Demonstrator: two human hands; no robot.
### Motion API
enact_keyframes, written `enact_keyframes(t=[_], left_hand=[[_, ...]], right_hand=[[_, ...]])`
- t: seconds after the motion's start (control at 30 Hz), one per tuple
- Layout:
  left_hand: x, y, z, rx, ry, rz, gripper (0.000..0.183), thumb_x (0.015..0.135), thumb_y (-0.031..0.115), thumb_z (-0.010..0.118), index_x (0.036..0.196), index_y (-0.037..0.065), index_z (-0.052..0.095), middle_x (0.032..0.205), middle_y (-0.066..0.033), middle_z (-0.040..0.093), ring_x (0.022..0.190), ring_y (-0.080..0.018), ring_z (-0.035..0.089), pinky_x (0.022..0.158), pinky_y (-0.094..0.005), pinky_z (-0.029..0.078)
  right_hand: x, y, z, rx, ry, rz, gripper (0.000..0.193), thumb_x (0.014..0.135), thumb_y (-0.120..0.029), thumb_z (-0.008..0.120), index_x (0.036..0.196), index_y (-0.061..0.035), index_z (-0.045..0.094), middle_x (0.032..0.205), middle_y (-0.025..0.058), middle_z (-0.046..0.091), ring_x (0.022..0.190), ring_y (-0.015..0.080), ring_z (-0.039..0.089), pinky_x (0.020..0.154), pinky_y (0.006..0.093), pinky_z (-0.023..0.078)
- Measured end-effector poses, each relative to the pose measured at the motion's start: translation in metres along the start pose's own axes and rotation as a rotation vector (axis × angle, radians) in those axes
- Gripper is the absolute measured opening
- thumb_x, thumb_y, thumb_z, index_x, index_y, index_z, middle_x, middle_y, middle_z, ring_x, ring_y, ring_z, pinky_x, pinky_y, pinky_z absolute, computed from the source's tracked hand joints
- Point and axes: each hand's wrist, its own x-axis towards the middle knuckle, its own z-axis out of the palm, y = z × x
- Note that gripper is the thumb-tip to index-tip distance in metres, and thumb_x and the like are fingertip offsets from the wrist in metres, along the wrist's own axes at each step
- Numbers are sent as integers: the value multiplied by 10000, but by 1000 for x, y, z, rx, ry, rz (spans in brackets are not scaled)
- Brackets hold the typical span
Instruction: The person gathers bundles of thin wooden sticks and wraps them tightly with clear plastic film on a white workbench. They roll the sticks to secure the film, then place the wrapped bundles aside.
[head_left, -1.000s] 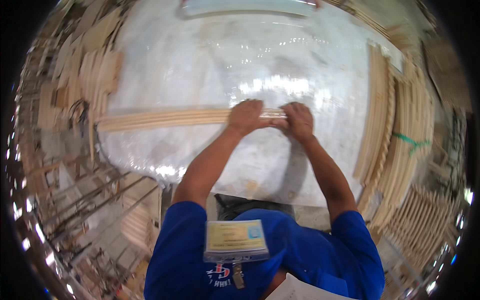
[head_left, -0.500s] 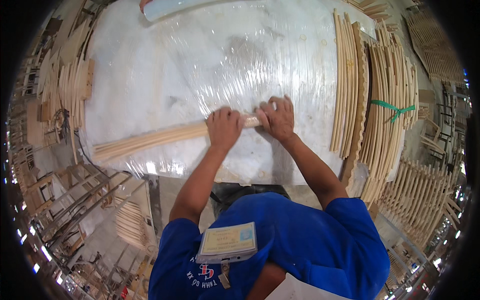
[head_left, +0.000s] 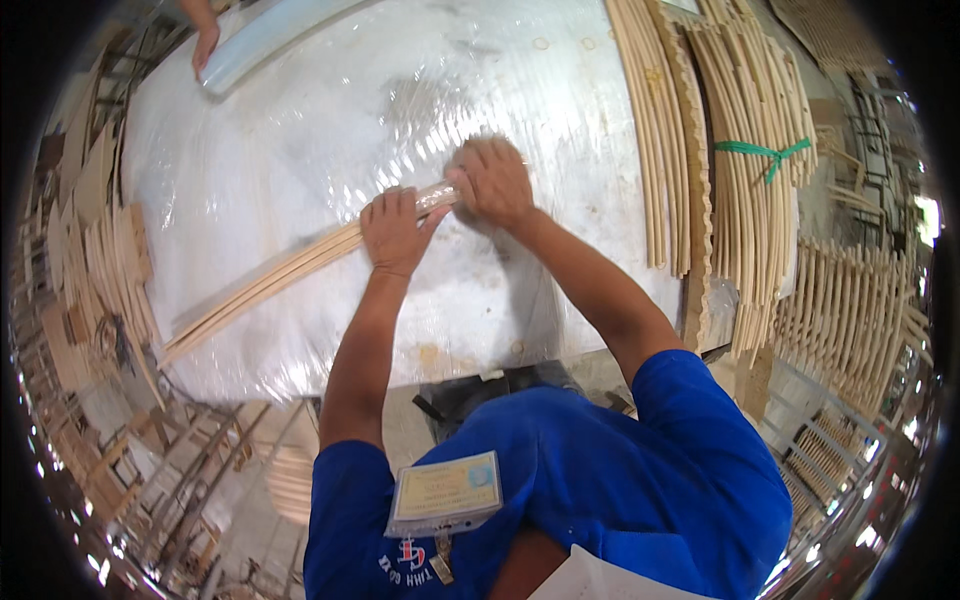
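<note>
A bundle of thin pale wooden sticks (head_left: 270, 277) lies slantwise over the white table (head_left: 300, 160), its loose end toward the lower left. Clear plastic film (head_left: 436, 196) wraps its upper right part and stretches over the tabletop. My left hand (head_left: 397, 232) is closed around the bundle, thumb toward the wrapped part. At the wrapped end, my right hand (head_left: 488, 180) grips the bundle; its fingers are slightly blurred. A roll of film (head_left: 275, 40) lies at the far left, with another person's hand (head_left: 206, 48) at its end.
Rows of long wooden sticks (head_left: 655, 140) line the table's right side, beside a wavy-edged board (head_left: 690, 150). Further right, a stick bundle (head_left: 755, 200) is tied with green string (head_left: 765, 152). More wood pieces (head_left: 112, 265) stand off the left edge. Stacked slats (head_left: 850, 310) fill the lower right.
Both my hands and the bundle have moved away from me and leftward, the bundle now tilting more steeply. More of the film roll and the other person's hand shows.
</note>
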Motion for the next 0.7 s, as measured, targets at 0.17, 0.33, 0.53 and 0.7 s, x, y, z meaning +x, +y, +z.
enact_keyframes(t=[0.17,0.33,0.53,0.7], left_hand=[[25,-13,4,-91,-44,61,563,904,663,738,1034,116,707,983,-62,702,893,-280,698,759,-460,508],[16,7,-8,-105,-207,-14,547,892,666,739,916,121,705,924,-36,666,877,-271,681,784,-442,508],[-30,20,-7,-154,6,19,508,963,575,727,1205,129,710,1284,-123,628,1275,-378,574,1098,-596,420],[-8,20,-4,-164,-230,-91,547,1070,521,600,1441,121,568,1705,-197,336,1631,-489,183,1261,-746,178]], right_hand=[[3,-6,2,-45,71,10,329,986,-412,719,997,-87,672,1033,130,647,961,329,597,923,476,461],[-13,-9,4,-53,178,81,328,1006,-389,684,832,-111,675,805,98,653,838,313,627,857,456,463],[-61,-35,-1,-125,17,262,249,1011,-306,652,858,-117,706,930,99,701,896,295,649,902,476,458],[-64,-44,1,-44,269,239,170,1005,-291,702,983,-129,747,1286,111,672,1050,274,654,1089,521,417]])
